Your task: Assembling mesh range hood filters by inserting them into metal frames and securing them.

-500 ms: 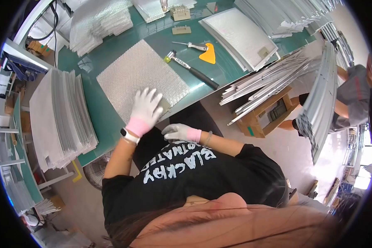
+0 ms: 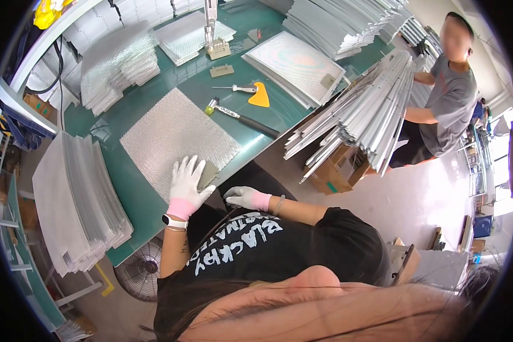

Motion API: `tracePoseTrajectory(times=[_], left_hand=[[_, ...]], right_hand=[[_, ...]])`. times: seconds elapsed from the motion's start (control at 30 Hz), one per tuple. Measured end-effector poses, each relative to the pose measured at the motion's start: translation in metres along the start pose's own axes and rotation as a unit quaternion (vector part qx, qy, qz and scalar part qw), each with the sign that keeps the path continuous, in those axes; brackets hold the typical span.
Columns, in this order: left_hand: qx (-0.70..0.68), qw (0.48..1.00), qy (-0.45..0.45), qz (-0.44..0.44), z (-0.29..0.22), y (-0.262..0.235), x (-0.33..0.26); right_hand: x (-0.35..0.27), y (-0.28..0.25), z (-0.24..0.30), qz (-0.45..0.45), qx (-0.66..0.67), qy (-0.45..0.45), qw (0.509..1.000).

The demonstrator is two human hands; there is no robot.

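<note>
My left hand (image 2: 186, 181), in a white glove with a pink cuff, lies open on a silvery mesh-like sheet (image 2: 174, 128), its fingers spread. A small grey-green plate (image 2: 208, 175) sits on the sheet's near corner, right beside the fingers. My right hand (image 2: 246, 198), gloved alike, rests near my lap in front of the table edge, with fingers loosely bent and apart and nothing visible in them. Past the sheet lie a hammer (image 2: 242, 119) with a black grip, a screwdriver-like tool (image 2: 239, 88) and a yellow scraper-shaped piece (image 2: 260, 96).
Stacked panels (image 2: 77, 199) stand on the left of the green table (image 2: 117, 228). At the back are wrapped sheets (image 2: 119, 68), a small press-like fixture (image 2: 216, 47) and a panel stack (image 2: 293, 65). On the right, a person (image 2: 453, 91) holds long metal strips (image 2: 376, 108) above a cardboard box (image 2: 333, 171).
The view has shifted, showing more of the table's far side. The person on the right has come further into view with the strips. My hands have kept much the same places.
</note>
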State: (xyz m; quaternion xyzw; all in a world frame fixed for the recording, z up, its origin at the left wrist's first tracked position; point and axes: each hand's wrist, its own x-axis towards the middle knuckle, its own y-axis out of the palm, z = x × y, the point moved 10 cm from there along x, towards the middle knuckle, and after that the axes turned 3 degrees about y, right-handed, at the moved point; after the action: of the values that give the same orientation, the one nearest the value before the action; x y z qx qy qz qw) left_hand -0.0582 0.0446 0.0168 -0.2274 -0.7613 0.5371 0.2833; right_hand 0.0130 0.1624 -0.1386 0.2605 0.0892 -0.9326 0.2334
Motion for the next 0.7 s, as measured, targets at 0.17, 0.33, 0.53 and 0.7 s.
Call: tracePoseTrajectory(times=[0.17,0.33,0.53,0.7], left_hand=[[-0.001,1.000,0.011,-0.023,0.003,-0.003,-0.004],[-0.003,0.999,0.018,-0.044,0.004,-0.003,-0.004],[-0.034,0.998,0.020,-0.055,0.011,-0.002,-0.009],[-0.036,0.998,0.021,-0.055,0.010,-0.007,-0.008]], right_hand=[[-0.030,-0.008,-0.008,-0.045,-0.026,-0.004,0.999],[-0.043,-0.011,-0.021,-0.074,0.004,-0.009,0.997],[-0.061,-0.053,-0.013,-0.225,0.054,-0.053,0.971],[-0.062,-0.061,-0.029,-0.234,0.055,-0.044,0.970]])
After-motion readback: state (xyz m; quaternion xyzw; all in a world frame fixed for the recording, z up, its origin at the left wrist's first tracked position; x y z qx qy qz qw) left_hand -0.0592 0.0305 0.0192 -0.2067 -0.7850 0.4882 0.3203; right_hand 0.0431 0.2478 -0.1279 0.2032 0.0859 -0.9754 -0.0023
